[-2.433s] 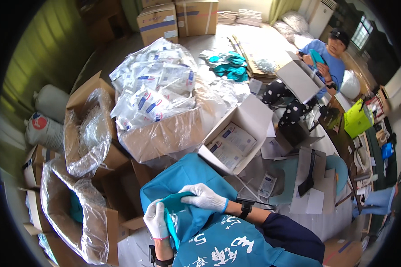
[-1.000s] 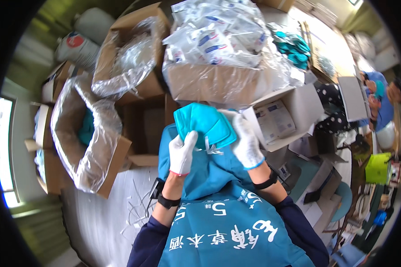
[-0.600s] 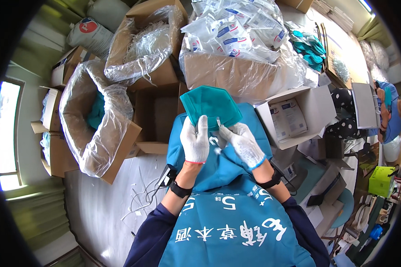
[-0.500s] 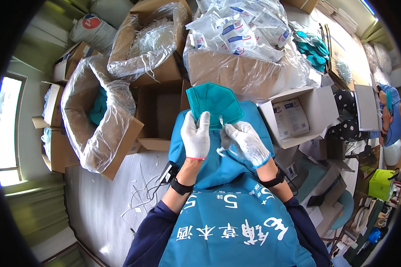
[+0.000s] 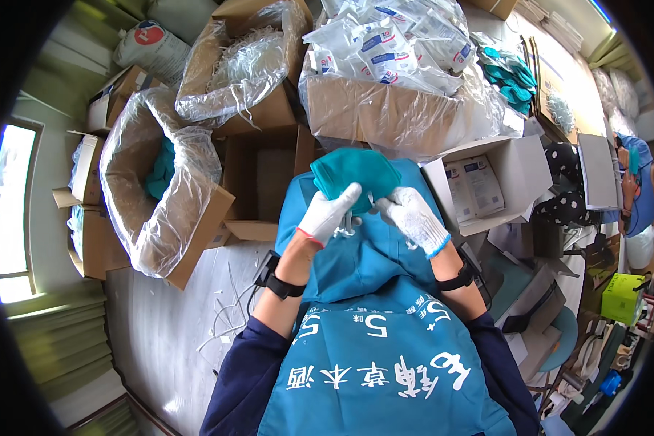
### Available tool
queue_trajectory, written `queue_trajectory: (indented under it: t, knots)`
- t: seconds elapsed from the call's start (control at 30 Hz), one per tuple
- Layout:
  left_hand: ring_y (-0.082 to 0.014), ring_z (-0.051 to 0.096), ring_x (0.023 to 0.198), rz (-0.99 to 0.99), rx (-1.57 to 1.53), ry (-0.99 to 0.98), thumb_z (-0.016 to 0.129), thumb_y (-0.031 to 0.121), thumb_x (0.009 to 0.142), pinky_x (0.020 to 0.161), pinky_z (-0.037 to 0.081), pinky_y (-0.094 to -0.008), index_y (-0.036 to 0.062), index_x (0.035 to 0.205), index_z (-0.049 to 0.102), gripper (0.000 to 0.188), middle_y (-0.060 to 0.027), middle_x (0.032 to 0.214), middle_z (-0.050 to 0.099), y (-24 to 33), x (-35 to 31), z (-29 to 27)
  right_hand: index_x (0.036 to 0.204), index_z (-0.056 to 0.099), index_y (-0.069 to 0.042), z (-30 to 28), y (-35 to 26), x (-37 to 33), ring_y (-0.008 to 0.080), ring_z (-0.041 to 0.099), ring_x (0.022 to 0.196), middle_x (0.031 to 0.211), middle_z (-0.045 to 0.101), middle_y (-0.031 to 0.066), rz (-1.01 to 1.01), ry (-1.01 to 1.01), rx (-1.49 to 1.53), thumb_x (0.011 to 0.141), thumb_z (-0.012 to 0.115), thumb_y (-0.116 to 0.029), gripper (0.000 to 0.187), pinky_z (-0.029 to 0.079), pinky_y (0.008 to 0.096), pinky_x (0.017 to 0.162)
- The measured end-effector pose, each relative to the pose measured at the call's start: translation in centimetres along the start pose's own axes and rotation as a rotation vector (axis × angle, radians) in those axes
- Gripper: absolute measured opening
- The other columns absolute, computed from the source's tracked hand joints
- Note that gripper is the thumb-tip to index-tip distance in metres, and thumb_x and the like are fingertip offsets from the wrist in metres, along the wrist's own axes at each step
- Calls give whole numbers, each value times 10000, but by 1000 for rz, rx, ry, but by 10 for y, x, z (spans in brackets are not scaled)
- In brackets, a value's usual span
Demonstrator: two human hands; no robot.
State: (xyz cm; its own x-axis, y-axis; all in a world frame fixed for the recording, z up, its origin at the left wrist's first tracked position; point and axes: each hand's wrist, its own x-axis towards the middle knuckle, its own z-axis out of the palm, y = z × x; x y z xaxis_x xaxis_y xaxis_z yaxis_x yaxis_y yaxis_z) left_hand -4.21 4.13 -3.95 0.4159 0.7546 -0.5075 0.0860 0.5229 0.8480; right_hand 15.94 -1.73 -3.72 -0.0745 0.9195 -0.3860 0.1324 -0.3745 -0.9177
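Note:
A teal folded face mask [image 5: 357,173] is held up over my lap, with whitish ear loops at its lower edge. My left hand [image 5: 330,212], in a white knitted glove with a red cuff edge, is closed on the mask's lower left part, thumb on the near side. At the lower right edge my right hand [image 5: 412,219], in a white glove with a blue cuff edge, pinches the mask. Whether a loop is also between its fingers I cannot tell. A blue apron [image 5: 385,349] covers my lap beneath both hands.
Ahead stands a large carton [image 5: 381,109] heaped with white packets. To its left are a plastic-lined carton [image 5: 189,251] with teal masks and another box [image 5: 272,112] of whitish loops. A white box [image 5: 450,218] with packets sits right. Another person [image 5: 636,182] is at far right.
The mask has come down slightly and tilted, its lower edge gathered. My left hand has turned, thumb toward the right, and my right hand has shifted a little right.

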Motion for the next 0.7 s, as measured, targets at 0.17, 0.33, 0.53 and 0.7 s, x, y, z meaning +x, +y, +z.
queue_trajectory:
  t: [0.17, 0.33, 0.53, 0.7]
  knots:
    - [-133, 526, 426, 65, -149, 294, 602, 384, 1006, 428, 438, -272, 57, 889, 668, 354, -38, 607, 593, -23, 21, 23, 991, 655, -41, 7, 13, -13, 17, 411, 479, 635, 473, -58, 127, -74, 702, 1034, 540, -366, 347, 296, 204, 385]
    - [-73, 567, 705, 136, 26, 410, 548, 316, 1042, 602, 456, -268, 3, 1036, 670, 336, -24, 805, 663, -48, 28, 54, 986, 589, -101, 13, -4, 5, 58, 237, 417, 557, 254, -67, 143, -463, 1732, 1044, 483, -330, 259, 206, 250, 378]
    - [-81, 437, 517, 58, -177, 330, 528, 369, 1039, 451, 347, -274, 81, 840, 598, 357, 7, 649, 533, -78, 21, 60, 901, 576, -125, 2, 37, 100, 114, 253, 383, 500, 275, -57, 165, 299, 1350, 1011, 427, -286, 246, 191, 303, 369]
    - [-84, 311, 405, -18, -307, 372, 502, 474, 1033, 395, 244, -277, 147, 705, 490, 463, 50, 520, 344, -47, -49, 57, 845, 695, -129, 3, 47, 173, 160, 524, 463, 576, 525, 7, -158, 614, 954, 978, 505, -260, 267, 412, 349, 413]
